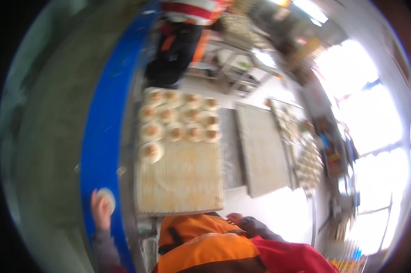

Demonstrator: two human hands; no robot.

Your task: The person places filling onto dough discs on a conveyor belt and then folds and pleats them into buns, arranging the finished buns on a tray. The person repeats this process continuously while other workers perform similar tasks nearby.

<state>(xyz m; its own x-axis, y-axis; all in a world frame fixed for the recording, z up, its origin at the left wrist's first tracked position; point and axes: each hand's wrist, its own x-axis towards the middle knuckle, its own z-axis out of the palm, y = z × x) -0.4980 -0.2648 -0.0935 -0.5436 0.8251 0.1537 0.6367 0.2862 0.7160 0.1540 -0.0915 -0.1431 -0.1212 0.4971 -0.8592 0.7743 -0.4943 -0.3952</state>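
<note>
On the blue conveyor belt [100, 127], at the lower left, my left hand [100, 213] closes around the edge of a pale dough round [109, 198]. Its fingers lie along one side of the round and the thumb over it, somewhat blurred. To the right, a slatted tray [180, 182] bears rows of flat dough rounds [167, 114] with brown filling in their middles, over its far part. My right hand [235, 218] is beside the orange apron, near the tray's close right corner. Its fingers are too blurred and partly hidden to read.
Another slatted tray [262, 150] lies to the right, with trays of small pale pieces [309, 166] past it. A person in dark trousers [176, 52] stands at the far end by the belt. A metal rack [242, 75] and bright windows [369, 123] are beyond.
</note>
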